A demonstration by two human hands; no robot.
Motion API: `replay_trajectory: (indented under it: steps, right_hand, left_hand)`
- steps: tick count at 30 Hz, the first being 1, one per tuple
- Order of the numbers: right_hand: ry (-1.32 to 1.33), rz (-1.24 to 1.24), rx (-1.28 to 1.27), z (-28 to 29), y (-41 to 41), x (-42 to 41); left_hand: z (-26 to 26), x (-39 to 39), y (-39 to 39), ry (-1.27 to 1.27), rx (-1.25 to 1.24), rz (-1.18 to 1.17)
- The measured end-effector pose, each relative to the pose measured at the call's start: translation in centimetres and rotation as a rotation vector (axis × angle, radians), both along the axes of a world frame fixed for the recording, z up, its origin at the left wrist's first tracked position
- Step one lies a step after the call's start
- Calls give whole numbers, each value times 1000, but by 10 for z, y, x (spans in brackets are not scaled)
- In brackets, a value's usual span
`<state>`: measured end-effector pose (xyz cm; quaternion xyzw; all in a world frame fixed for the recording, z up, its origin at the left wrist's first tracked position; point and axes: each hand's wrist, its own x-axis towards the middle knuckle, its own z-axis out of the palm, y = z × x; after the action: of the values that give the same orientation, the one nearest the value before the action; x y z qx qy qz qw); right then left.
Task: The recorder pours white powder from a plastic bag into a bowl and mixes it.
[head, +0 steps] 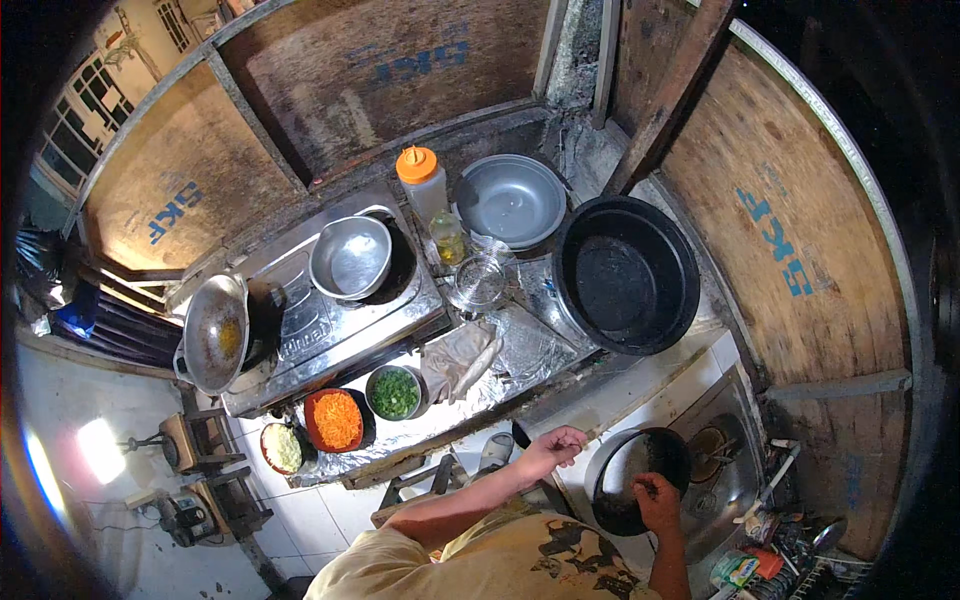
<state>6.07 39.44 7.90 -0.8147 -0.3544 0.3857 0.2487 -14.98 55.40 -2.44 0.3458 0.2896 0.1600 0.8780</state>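
Note:
My left hand (555, 451) is held above the tiled counter edge, fingers curled; whether something small is between them is not clear. My right hand (660, 501) hangs over a round metal pot (606, 501) with a dark interior, its fingers bent. I cannot tell if it touches the pot or holds anything. The pot sits on the tiled ledge and overlaps the side of a steel sink (731, 517). Inside the sink lie a brownish round dish (707, 454) and a wire whisk (703, 501).
Bowls of chopped greens (394, 392), shredded carrot (337, 421) and pale shreds (282, 448) line the foil-covered counter (450, 429). Behind are a gas stove (322, 300) with a wok (217, 334) and metal bowl (351, 257), a grey basin (511, 201) and a large black tub (626, 275).

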Motion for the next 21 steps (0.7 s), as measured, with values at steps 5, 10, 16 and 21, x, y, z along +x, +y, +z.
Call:
replay_trajectory:
  steps: [5, 10, 16, 21]
  right_hand:
    - [-3, -54, 64, -9, -23, 15]
    - [-6, -156, 103, -4, -48, 22]
    - [96, -348, 36, 2, -67, 7]
    - [161, -365, 47, -32, -86, 2]
  left_hand:
    - [2, 11, 9, -11, 2, -37]
    - [-3, 25, 24, -19, -2, 21]
    - [-37, 46, 226, 721, 1034, 541]
    - [-44, 77, 369, 1271, 1450, 40]
